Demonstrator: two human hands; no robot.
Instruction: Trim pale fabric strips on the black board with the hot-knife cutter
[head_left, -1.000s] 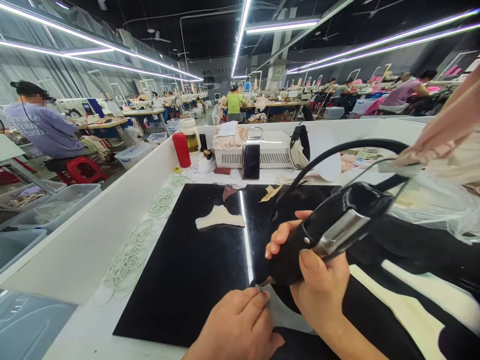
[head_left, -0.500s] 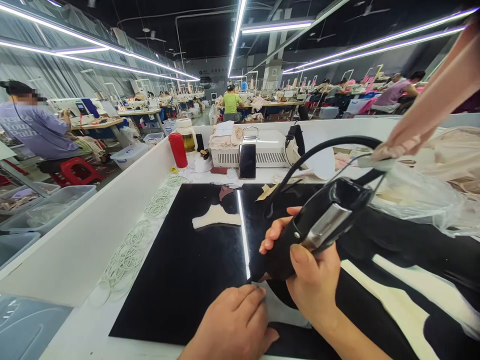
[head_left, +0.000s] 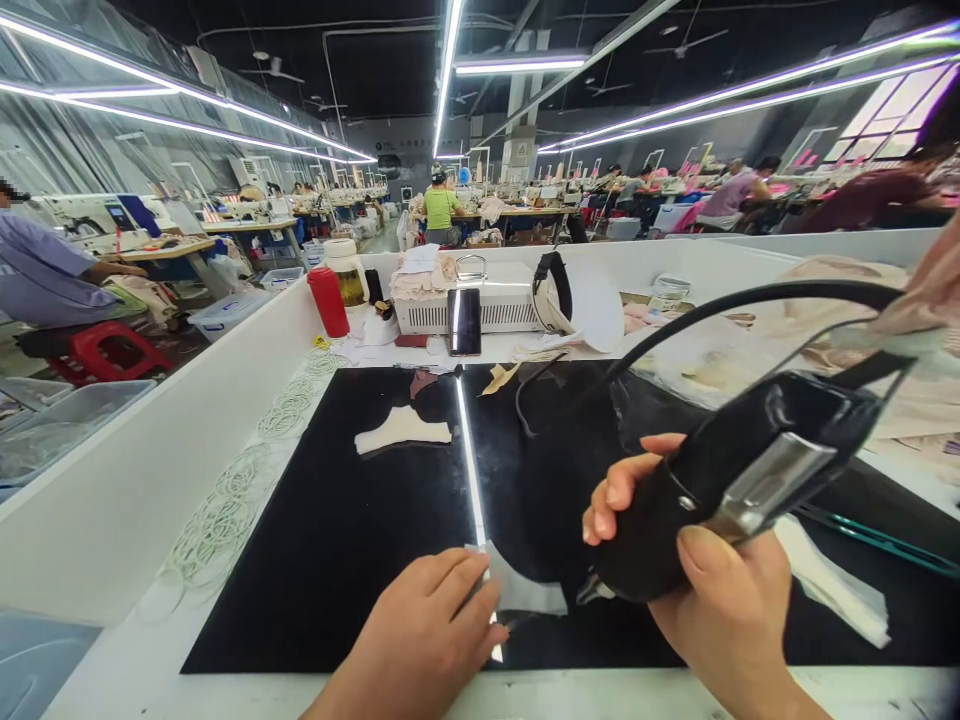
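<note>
In my right hand is a thick black corded handheld tool with a silver lever and a pointed metal tip. My fingers wrap round its body, and the tip points down and left, just above the black board. My left hand is lower left of the tool, its fingers closed over the left end of a curved, translucent grey fabric piece. The tool's tip is apart from that piece, to its right. A white curved pad lies farther back on the board, and another white piece lies right of my right hand.
Pale green rings are heaped along the left wall. Behind the board stand a red cup, a phone and a white vented box. The tool's black cable arches at right near plastic-wrapped fabric. Co-workers sit beyond the walls.
My right hand has moved the tool right, away from my left hand, exposing its tip. More of the grey piece shows now. The view has shifted a little to the right.
</note>
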